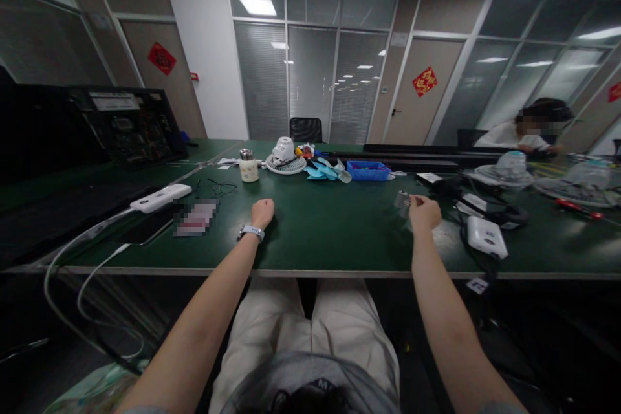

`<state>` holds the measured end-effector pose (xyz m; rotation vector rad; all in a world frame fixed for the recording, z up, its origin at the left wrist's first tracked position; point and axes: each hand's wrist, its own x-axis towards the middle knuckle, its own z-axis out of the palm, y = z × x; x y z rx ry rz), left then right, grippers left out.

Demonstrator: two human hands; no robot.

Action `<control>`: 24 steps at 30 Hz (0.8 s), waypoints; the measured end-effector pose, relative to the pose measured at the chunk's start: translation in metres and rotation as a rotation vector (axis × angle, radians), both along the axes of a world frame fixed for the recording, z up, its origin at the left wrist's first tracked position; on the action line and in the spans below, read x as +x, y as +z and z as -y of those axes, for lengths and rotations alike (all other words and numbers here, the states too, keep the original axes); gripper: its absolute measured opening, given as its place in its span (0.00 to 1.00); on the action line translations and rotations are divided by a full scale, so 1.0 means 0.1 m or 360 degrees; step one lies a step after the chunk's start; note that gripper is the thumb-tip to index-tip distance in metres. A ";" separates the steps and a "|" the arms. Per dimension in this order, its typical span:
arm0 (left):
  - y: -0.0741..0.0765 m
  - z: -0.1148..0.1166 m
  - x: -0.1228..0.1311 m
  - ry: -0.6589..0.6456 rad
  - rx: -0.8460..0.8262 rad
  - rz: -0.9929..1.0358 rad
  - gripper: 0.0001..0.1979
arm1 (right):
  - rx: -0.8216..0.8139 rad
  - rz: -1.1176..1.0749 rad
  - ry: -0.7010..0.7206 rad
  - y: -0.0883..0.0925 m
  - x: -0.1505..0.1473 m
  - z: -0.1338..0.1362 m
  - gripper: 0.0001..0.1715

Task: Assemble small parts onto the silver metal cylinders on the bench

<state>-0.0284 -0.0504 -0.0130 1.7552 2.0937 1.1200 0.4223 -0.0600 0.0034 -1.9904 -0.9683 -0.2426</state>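
My left hand (262,211) rests on the green table (330,233) as a closed fist, with a watch on its wrist; nothing shows in it. My right hand (424,211) is closed in a pinch just above the table, holding a small clear plastic bag (402,200). A white fan body lying on its round grille (285,156) and blue fan blades (326,170) sit farther back, out of reach of both hands.
A blue parts tray (367,170) and a small jar (249,166) stand at the back. A white power bank (161,198) with cables and a phone (145,229) lie left. A white box (486,237) lies right. A person (526,132) sits at the far right.
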 end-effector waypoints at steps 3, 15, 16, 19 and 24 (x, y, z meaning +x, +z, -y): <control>0.01 0.01 0.00 -0.0004 -0.0004 0.0001 0.18 | -0.0003 -0.0045 0.0017 -0.02 0.01 -0.01 0.18; -0.01 0.00 -0.01 -0.0010 0.0002 0.0005 0.19 | -0.0187 -0.0073 0.0010 0.01 0.00 0.00 0.17; -0.01 0.00 -0.01 -0.0010 0.0005 0.0000 0.19 | -0.0179 -0.0040 -0.0005 0.02 -0.01 0.00 0.18; -0.02 -0.01 -0.01 -0.0010 0.0012 -0.0014 0.19 | -0.0133 0.0161 -0.0049 0.13 -0.04 -0.08 0.28; -0.04 -0.03 -0.01 -0.0019 0.0014 -0.0045 0.19 | -0.0686 0.0339 0.0199 0.48 0.01 -0.47 0.31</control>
